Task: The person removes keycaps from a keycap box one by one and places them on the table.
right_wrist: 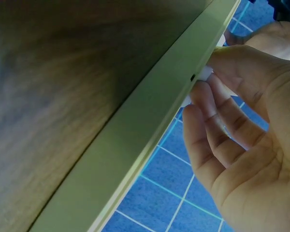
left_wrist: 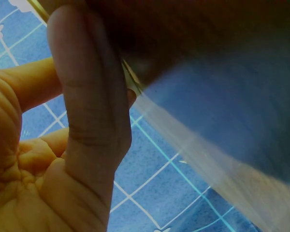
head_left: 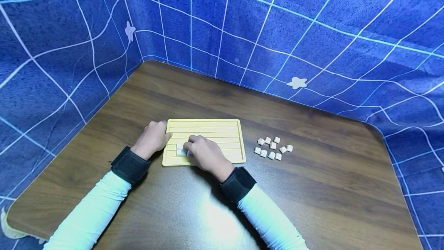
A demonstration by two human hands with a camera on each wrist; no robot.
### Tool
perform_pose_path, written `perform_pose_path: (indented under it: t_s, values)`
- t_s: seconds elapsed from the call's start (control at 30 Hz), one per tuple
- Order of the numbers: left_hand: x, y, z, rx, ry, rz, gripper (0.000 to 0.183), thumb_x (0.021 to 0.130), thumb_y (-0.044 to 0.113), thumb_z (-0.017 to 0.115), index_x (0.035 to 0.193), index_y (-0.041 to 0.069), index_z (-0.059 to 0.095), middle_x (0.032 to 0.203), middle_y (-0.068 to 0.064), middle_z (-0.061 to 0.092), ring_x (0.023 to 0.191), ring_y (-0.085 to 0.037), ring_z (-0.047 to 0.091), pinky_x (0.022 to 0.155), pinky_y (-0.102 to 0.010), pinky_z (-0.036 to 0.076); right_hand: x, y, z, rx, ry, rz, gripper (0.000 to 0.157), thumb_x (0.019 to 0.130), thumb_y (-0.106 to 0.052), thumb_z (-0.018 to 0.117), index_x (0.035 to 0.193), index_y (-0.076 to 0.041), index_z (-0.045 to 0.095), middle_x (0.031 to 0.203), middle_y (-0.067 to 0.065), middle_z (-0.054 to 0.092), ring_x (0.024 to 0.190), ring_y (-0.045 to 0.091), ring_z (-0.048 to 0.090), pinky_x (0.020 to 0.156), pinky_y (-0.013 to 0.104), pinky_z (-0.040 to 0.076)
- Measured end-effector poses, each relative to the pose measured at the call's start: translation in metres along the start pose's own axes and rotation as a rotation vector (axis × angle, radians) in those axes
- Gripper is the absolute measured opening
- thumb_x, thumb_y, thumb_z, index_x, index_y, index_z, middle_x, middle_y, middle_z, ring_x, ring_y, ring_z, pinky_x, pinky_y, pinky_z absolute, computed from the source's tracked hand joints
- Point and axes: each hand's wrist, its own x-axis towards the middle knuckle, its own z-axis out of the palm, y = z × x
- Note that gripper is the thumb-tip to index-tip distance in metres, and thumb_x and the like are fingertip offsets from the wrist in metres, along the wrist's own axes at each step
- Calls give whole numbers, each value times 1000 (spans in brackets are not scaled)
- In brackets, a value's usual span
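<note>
A shallow yellow tray with raised ridges across it lies on the table. At its left edge, my left hand holds the rim, the thumb lying over it. My right hand is over the lower middle of the tray. Between its thumb and fingertips it pinches a small white tile, mostly hidden by the hand in the head view. Just left of those fingertips, white tiles sit in the tray's lower rows. In the left wrist view, fingers fill much of the picture and the grip is partly hidden.
Several loose white cubes lie scattered on the wooden table to the right of the tray. A blue curtain with white lines and star shapes hangs behind the table and along its left side.
</note>
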Motion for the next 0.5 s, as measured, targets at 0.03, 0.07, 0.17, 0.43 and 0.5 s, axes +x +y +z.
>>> perform_pose_path:
  t_s: [0.03, 0.07, 0.17, 0.43, 0.5]
  values:
    - [0, 0, 0, -2, -1, 0, 26, 89, 13, 58, 95, -13, 56, 89, -37, 62, 77, -45, 61, 64, -57, 51, 0, 0, 0, 0, 3, -2, 13, 79, -18, 72, 92, -17, 70, 90, -1, 63, 81, 15, 60, 60, 28, 56]
    - [0, 1, 0, -4, -1, 0, 26, 89, 13, 58, 94, -12, 56, 89, -37, 61, 77, -45, 61, 64, -57, 51, 0, 1, 0, 1, 6, -5, 13, 78, -18, 72, 91, -17, 70, 89, -1, 63, 81, 15, 60, 60, 28, 56]
    - [0, 1, 0, -6, -4, -4, 26, 89, 13, 57, 95, -12, 56, 91, -38, 61, 79, -46, 60, 66, -58, 51, -1, 2, 0, 5, 13, -12, 13, 79, -18, 72, 91, -17, 70, 89, -2, 63, 81, 14, 60, 60, 27, 56]
    - [0, 0, 0, -10, -15, -17, 30, 90, 14, 57, 100, -13, 55, 97, -40, 60, 86, -50, 59, 72, -60, 51, -8, 8, -8, 24, 65, -8, 16, 77, -15, 73, 92, -17, 71, 89, -1, 63, 83, 15, 61, 63, 28, 57]
    - [0, 0, 0, -12, -8, -11, 30, 90, 14, 57, 101, -14, 56, 97, -40, 60, 87, -50, 59, 72, -60, 51, -11, 13, -10, 26, 87, 0, 16, 75, -13, 73, 91, -16, 71, 89, 0, 64, 82, 15, 61, 64, 29, 57]
